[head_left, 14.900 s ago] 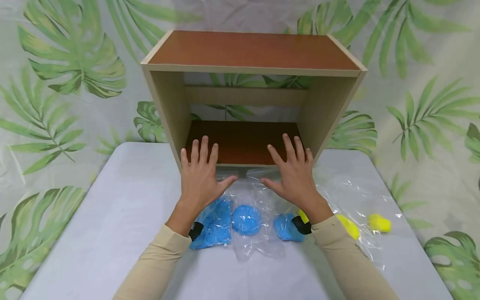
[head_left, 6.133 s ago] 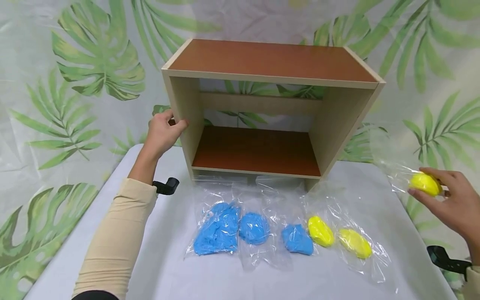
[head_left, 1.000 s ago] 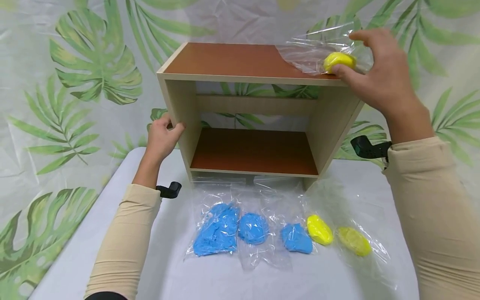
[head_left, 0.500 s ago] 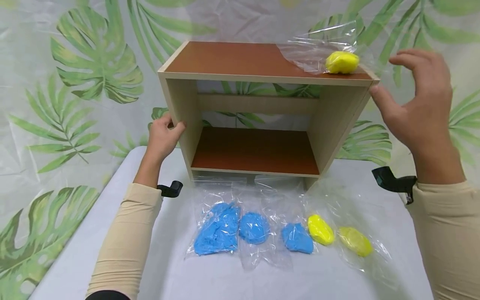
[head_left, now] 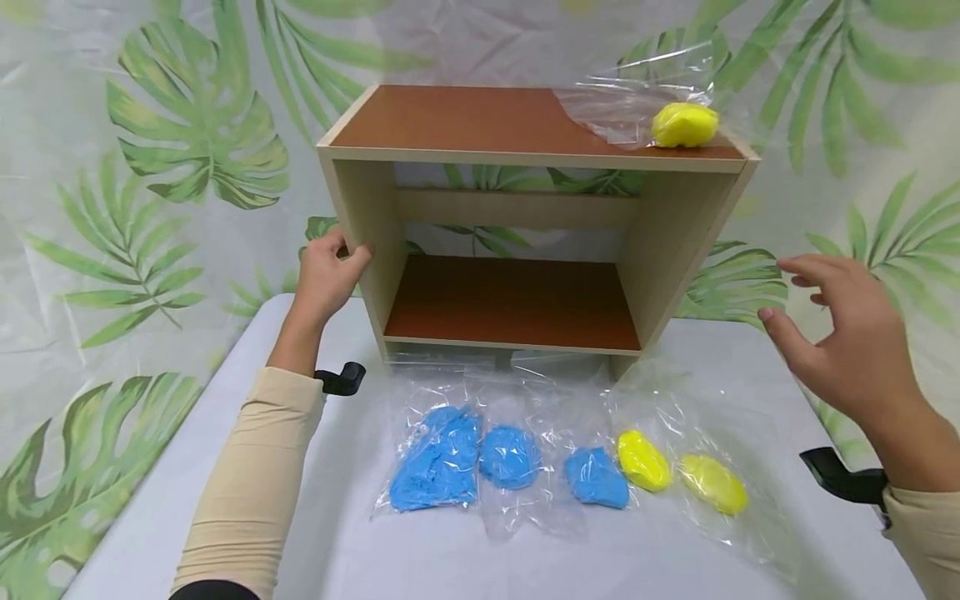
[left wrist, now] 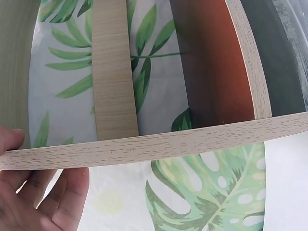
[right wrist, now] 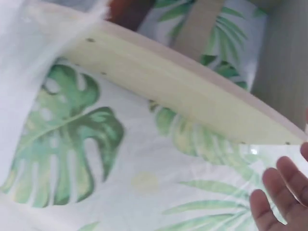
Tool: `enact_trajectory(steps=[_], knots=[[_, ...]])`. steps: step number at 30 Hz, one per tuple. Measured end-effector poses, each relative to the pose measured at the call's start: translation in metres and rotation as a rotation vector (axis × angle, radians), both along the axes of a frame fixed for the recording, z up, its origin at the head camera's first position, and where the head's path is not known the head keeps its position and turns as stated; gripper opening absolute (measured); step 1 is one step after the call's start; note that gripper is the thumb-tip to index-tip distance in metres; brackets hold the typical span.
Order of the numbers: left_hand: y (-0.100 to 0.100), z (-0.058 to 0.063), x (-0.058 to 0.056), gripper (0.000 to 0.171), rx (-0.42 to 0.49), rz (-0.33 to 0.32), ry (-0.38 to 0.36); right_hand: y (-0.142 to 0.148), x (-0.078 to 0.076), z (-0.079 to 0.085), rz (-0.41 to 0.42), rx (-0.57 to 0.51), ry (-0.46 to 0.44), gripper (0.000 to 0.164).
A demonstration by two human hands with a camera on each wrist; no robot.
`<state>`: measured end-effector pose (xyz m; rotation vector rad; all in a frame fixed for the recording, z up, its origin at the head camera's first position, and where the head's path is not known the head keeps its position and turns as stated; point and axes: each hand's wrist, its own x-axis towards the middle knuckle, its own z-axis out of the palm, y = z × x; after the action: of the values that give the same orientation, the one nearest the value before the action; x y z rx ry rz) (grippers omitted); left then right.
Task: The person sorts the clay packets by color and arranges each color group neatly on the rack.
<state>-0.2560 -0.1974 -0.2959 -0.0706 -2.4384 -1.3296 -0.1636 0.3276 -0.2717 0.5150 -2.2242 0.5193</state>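
My left hand [head_left: 327,271] grips the left side panel of a small wooden shelf unit [head_left: 536,156], thumb inside and fingers outside. The left wrist view shows the thumb and fingers on either side of the panel's edge [left wrist: 159,144]. My right hand [head_left: 847,333] hangs in the air right of the shelf, fingers loosely bent and holding nothing. Its fingers [right wrist: 276,187] show at the lower right of the right wrist view, beyond the side panel [right wrist: 173,91]. A yellow clay-like lump [head_left: 684,125] in a clear plastic bag [head_left: 630,92] lies on the shelf's top right corner.
Before the shelf on the white-covered table [head_left: 420,558] lie bagged lumps in a row: a large blue one [head_left: 435,458], a round blue one [head_left: 509,457], a smaller blue one [head_left: 596,477] and two yellow ones [head_left: 642,461]. A leaf-patterned cloth [head_left: 112,250] hangs behind.
My right hand carried the bagged yellow lump from the table's right side onto the shelf top, let go, and moved down and right. My left hand keeps its hold on the side panel.
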Motion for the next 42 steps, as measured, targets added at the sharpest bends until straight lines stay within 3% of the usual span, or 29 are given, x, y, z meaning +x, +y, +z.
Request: enact_trajectory(steps=[9,17,25,31,34,39,42], knots=[[0.000,0.000,0.000,0.043,0.006,-0.009,0.008,0.022,0.019,-0.038,-0.028,0.195,-0.234,0.055],[0.000,0.001,0.000,0.042,-0.012,-0.007,-0.005,0.049,0.023,-0.091,0.023,0.368,-0.509,0.042],[-0.001,0.003,0.002,0.042,-0.005,0.004,-0.011,0.055,0.031,-0.134,0.037,0.352,-0.770,0.039],[0.001,0.001,0.003,0.043,0.013,-0.001,-0.033,0.056,0.038,-0.156,-0.060,0.274,-0.849,0.029],[0.002,0.000,0.002,0.043,0.018,-0.004,-0.040,0.058,0.038,-0.165,-0.096,0.291,-0.881,0.022],[0.001,0.001,0.001,0.045,0.024,-0.002,-0.030,0.060,0.038,-0.177,-0.064,0.333,-0.913,0.025],[0.000,0.001,0.000,0.045,0.024,0.005,-0.026,0.059,0.038,-0.182,-0.023,0.336,-0.861,0.033]])
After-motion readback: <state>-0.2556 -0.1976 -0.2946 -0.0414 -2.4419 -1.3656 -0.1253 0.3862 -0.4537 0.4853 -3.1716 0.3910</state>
